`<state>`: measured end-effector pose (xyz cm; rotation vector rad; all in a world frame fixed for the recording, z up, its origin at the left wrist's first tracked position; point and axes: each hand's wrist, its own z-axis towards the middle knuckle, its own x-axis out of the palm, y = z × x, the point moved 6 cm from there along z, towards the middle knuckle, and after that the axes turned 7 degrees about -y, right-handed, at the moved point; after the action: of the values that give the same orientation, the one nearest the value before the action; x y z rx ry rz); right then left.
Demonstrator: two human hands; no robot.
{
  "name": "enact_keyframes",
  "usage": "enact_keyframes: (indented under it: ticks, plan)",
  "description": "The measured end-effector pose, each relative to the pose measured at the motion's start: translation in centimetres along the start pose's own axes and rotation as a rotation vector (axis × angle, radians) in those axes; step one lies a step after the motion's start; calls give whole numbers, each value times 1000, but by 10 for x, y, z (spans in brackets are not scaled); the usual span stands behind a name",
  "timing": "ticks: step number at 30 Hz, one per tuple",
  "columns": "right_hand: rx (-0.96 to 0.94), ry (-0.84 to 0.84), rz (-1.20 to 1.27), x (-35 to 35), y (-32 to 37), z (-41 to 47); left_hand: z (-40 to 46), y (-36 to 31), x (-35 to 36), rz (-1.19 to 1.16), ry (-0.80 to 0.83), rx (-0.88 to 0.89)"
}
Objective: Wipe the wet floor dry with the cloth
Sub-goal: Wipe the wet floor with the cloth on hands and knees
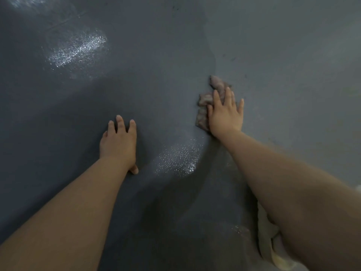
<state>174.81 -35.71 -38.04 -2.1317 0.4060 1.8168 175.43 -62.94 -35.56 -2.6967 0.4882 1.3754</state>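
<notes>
Floor (156,55) filled the head view, a dark grey surface with a fine speckled texture. Its left and middle part looked darker and glossy, with bright patches of reflected light at upper left and just below centre, between the two arms. The right part looked paler and duller. A curved edge between the dark and pale zones ran from the top of the frame down toward the right hand (225,114).

That right hand lay palm down, fingers spread and stretched flat, pressing on the cloth (205,108). The cloth was a crumpled brownish-grey rag, bunched under the palm and sticking out past the fingertips and along the thumb side. It sat right on the curved edge between the dark and pale floor. The fingers were not curled around it; the hand held it down by pressure alone, flat and open.

The left hand (119,141) was planted flat on the dark wet floor, well apart from the cloth, fingers slightly spread, thumb turned out toward the nearby shiny patch. It held nothing.

Both forearms were bare and reached in from the bottom of the frame. Below the right forearm, near the lower right corner, a pale fabric (267,231) showed; what it was could not be told.
</notes>
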Motion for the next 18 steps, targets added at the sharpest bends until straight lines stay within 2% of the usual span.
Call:
enact_keyframes:
  ticks: [4, 7, 12, 14, 18]
  plan:
    - [331, -48, 170, 13, -32, -57, 1, 0, -1, -5, -1, -7]
    - [472, -21, 221, 27, -18, -121, 1, -1, 0, -4, 4, -17]
    - [474, -17, 210, 39, 35, -196, 2, -2, 0, -5, -7, -20]
    - [461, -14, 209, 40, 39, -195, 2, -2, 0, -6, -9, -21]
    - [420, -121, 209, 39, 19, -158, 2, -1, 1, -9, -20, -9]
